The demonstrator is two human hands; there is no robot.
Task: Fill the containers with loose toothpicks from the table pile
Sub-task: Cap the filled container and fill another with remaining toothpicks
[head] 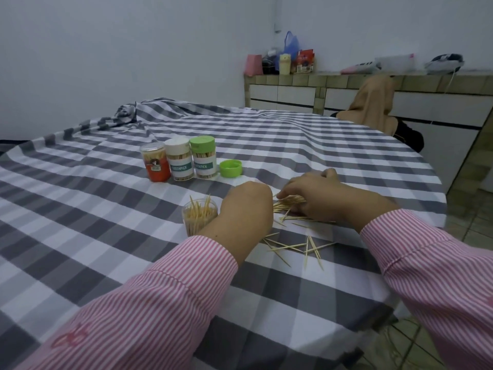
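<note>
Right hand point(317, 198) curled over the toothpick pile point(289, 204), pinching some; left hand point(245, 209) back-on, fingers hidden, grip impossible to tell. Open toothpick container point(198, 218) just left of it, partly covered. Stray toothpicks point(296, 247) on the worktop point(106, 236) nearer.

A home kitchen or dining room: a grey-and-white checked cloth point(266, 134) is covering the counter, a tiled ledge point(346, 78) along the plain wall is holding bags and bottles point(289, 57), and floor tiles point(469, 217) are showing.
</note>
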